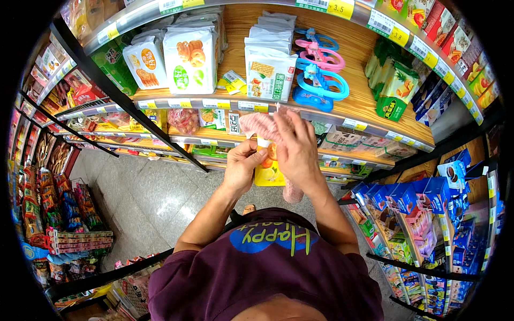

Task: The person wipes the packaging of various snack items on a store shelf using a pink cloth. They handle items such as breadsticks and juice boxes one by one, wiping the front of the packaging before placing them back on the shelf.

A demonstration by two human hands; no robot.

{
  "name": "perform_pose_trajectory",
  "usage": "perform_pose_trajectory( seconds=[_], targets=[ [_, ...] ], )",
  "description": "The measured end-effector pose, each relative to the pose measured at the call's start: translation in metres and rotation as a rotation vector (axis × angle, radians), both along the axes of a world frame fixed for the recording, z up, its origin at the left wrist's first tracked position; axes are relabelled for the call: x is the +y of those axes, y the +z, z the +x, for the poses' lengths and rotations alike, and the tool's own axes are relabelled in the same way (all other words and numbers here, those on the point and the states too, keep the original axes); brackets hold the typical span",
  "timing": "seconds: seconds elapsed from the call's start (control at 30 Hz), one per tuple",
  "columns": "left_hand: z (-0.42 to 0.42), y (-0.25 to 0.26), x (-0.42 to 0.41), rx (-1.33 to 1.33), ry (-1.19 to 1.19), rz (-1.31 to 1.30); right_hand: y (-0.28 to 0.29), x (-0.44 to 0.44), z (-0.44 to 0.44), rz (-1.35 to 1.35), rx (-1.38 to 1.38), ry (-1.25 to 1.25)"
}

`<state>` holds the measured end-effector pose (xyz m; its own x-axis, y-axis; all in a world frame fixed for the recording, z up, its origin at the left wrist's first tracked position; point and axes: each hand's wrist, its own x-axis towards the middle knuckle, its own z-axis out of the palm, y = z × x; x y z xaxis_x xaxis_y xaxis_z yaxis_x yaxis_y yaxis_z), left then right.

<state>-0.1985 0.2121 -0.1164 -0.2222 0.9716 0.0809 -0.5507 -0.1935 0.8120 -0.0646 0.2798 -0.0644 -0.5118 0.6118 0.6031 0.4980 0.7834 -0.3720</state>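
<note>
My left hand (242, 163) pinches the left edge of a yellow snack packet (265, 176) printed with fruit pictures, thumb on its front. A crumpled pink cloth (263, 125) lies across the packet's top. Over that cloth bends my right hand (298, 146), its fingers gripping the cloth against the packet. A tail of the same cloth hangs below the right wrist. Part of the packet is hidden behind the right hand and cloth. Both hands are in front of the shelf edge, just below a row of white biscuit packs (270, 74).
On the wooden shelf (237, 36) stand more white biscuit packs (190, 60), blue and pink plastic items (321, 82) and green pineapple-pictured packs (395, 88). A black post (120, 90) rises at left. Blue boxes (435, 192) fill the right rack; hanging snack bags (64, 200) are at left.
</note>
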Motion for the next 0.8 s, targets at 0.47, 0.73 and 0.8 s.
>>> perform_pose_trajectory(
  seconds=[0.47, 0.73, 0.8],
  targets=[
    [-0.033, -0.001, 0.002, -0.238, 0.301, -0.067, 0.006, -0.057, 0.008, 0.015, -0.183, 0.371],
    [-0.044, 0.004, -0.015, 0.129, 0.220, 0.088, 0.039, -0.036, 0.035, -0.061, 0.118, 0.281],
    [-0.032, 0.006, -0.014, 0.279, 0.205, 0.100, 0.046, -0.032, 0.031, -0.036, 0.217, 0.162]
  ],
)
